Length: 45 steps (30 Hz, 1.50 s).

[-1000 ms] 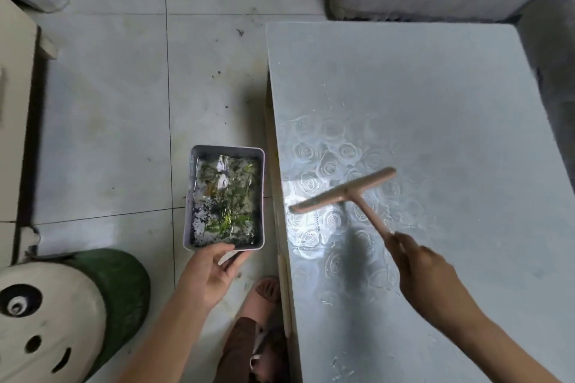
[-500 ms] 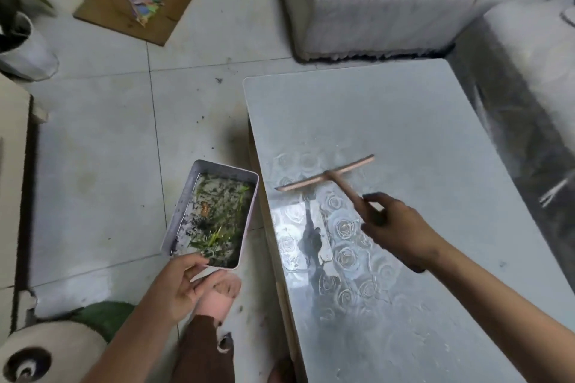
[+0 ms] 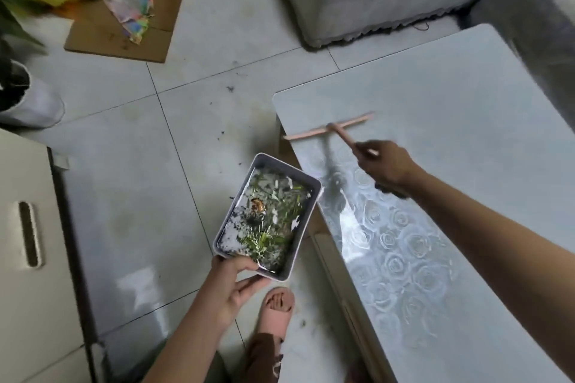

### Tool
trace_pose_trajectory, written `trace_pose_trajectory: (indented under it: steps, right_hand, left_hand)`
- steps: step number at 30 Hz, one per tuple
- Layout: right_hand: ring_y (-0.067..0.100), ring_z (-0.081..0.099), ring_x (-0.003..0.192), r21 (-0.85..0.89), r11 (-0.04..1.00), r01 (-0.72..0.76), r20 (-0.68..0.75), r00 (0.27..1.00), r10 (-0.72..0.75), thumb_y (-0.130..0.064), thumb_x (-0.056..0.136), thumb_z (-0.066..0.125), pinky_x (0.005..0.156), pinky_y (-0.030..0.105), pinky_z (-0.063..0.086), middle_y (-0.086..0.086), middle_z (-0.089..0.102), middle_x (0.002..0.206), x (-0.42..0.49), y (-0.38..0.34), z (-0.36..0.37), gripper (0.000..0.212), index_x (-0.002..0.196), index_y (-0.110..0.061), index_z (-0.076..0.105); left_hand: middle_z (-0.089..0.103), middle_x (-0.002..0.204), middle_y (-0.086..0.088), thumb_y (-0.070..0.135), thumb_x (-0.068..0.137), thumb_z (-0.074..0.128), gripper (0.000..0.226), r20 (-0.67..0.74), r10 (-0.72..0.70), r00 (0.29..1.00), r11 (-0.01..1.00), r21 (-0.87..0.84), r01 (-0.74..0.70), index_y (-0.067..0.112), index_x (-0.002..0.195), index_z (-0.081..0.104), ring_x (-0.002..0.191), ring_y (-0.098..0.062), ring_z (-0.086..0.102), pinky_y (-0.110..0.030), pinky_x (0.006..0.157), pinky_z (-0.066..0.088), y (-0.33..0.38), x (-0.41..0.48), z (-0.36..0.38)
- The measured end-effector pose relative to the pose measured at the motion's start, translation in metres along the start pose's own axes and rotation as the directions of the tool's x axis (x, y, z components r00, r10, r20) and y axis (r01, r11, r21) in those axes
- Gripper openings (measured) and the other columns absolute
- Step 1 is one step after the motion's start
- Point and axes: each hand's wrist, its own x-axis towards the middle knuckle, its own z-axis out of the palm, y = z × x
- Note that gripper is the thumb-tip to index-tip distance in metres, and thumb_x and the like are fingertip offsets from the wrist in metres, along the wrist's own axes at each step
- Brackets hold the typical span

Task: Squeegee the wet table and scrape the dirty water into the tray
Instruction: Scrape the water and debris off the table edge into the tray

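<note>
Squeegee [image 3: 311, 131] sits with its blade across the table's [image 3: 451, 134] far left corner, the right hand [image 3: 385, 165] curled round its handle. The tray [image 3: 291, 169] hangs beside the table's left edge, nearer than the blade. The left hand [image 3: 233, 283] pinches one near corner, thumb over the rim. A stroke off the edge from there would likely miss the tray and wet the floor. The tilted, one-corner hold could also slop out dirty water and leaf scraps. The squeegee is a slim, pale pink T; blade contact is unclear.
</note>
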Motion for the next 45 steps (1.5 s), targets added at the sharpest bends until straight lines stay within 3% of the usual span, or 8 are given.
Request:
trace_pose_trajectory:
  steps: [9, 13, 16, 21, 32, 36, 40, 45]
  right_hand:
    - [0.012, 0.040, 0.034, -0.240, 0.947, -0.215, 0.161, 0.953, 0.257, -0.023, 0.094, 0.052, 0.035, 0.020, 0.034, -0.003, 0.052, 0.056, -0.120, 0.050, -0.049, 0.017, 0.105, -0.023, 0.065]
    - [0.007, 0.040, 0.044, -0.383, 0.923, -0.033, 0.157, 0.983, 0.100, -0.026, 0.094, 0.052, 0.036, 0.013, 0.036, -0.006, 0.052, 0.063, -0.084, -0.007, -0.064, 0.019, 0.095, -0.013, 0.066]
    - [0.017, 0.047, 0.041, -0.273, 0.960, 0.062, 0.133, 0.991, -0.026, -0.034, 0.091, 0.055, 0.030, 0.015, 0.033, 0.005, 0.059, 0.064, -0.025, -0.061, -0.060, 0.021, 0.090, -0.015, 0.062]
    - [0.021, 0.046, 0.048, -0.224, 0.974, -0.019, 0.061, 0.998, 0.033, -0.035, 0.089, 0.061, 0.040, 0.022, 0.039, 0.017, 0.061, 0.070, 0.047, -0.108, -0.038, 0.035, 0.102, -0.002, 0.061]
    - [0.013, 0.041, 0.031, -0.349, 0.913, -0.211, 0.224, 0.927, 0.300, -0.021, 0.090, 0.054, 0.033, 0.019, 0.032, 0.006, 0.058, 0.059, -0.083, 0.044, -0.078, 0.008, 0.090, -0.014, 0.059]
    - [0.018, 0.054, 0.061, -0.483, 0.865, -0.136, 0.132, 0.965, 0.225, -0.029, 0.094, 0.051, 0.057, 0.024, 0.040, -0.008, 0.056, 0.065, -0.143, 0.099, -0.070, 0.006, 0.092, -0.024, 0.054]
    - [0.027, 0.062, 0.085, -0.542, 0.840, -0.028, 0.179, 0.972, 0.149, -0.027, 0.096, 0.047, 0.069, 0.030, 0.044, 0.006, 0.067, 0.092, -0.131, 0.093, -0.063, 0.015, 0.101, -0.016, 0.056]
    - [0.012, 0.048, 0.050, -0.358, 0.934, 0.012, 0.121, 0.992, 0.034, -0.022, 0.096, 0.051, 0.039, 0.012, 0.036, 0.001, 0.057, 0.073, -0.081, 0.089, -0.112, 0.018, 0.111, -0.020, 0.061]
  left_hand:
    - [0.062, 0.110, -0.015, -0.017, 0.078, 0.050, 0.049, 0.026, -0.036, 0.999, 0.998, 0.044, 0.035, 0.011, 0.119, 0.050, 0.094, -0.033, 0.061, -0.032, 0.048, 0.057, 0.035, 0.016, -0.004]
    - [0.061, 0.112, -0.018, -0.017, 0.079, 0.050, 0.047, 0.041, -0.060, 0.997, 0.998, 0.031, 0.059, 0.008, 0.119, 0.049, 0.096, -0.035, 0.060, -0.032, 0.048, 0.057, 0.043, 0.017, -0.006]
    - [0.060, 0.108, -0.018, -0.017, 0.079, 0.049, 0.044, 0.043, -0.052, 0.998, 0.998, 0.048, 0.050, 0.006, 0.117, 0.049, 0.091, -0.033, 0.061, -0.031, 0.047, 0.056, 0.048, 0.019, -0.006]
    - [0.060, 0.105, -0.019, -0.017, 0.079, 0.049, 0.045, 0.046, -0.043, 0.998, 0.997, 0.062, 0.040, 0.005, 0.118, 0.049, 0.090, -0.034, 0.062, -0.032, 0.048, 0.057, 0.054, 0.019, -0.006]
    - [0.064, 0.097, -0.016, -0.017, 0.079, 0.051, 0.040, 0.051, -0.057, 0.997, 0.997, 0.048, 0.055, 0.002, 0.114, 0.053, 0.095, -0.032, 0.062, -0.030, 0.046, 0.056, 0.042, 0.009, 0.003]
    - [0.062, 0.104, -0.019, -0.016, 0.080, 0.050, 0.035, 0.052, -0.062, 0.997, 0.996, 0.061, 0.059, -0.001, 0.111, 0.054, 0.110, -0.038, 0.057, -0.035, 0.047, 0.058, 0.017, -0.008, 0.026]
    - [0.062, 0.109, -0.021, -0.016, 0.081, 0.049, 0.031, 0.065, -0.066, 0.996, 0.996, 0.058, 0.063, 0.000, 0.107, 0.054, 0.116, -0.038, 0.055, -0.042, 0.054, 0.059, 0.013, -0.017, 0.035]
    - [0.054, 0.123, -0.023, -0.014, 0.084, 0.049, 0.017, 0.043, -0.055, 0.998, 0.998, 0.034, 0.053, 0.000, 0.092, 0.053, 0.122, -0.040, 0.051, -0.049, 0.070, 0.057, -0.008, -0.033, 0.054]
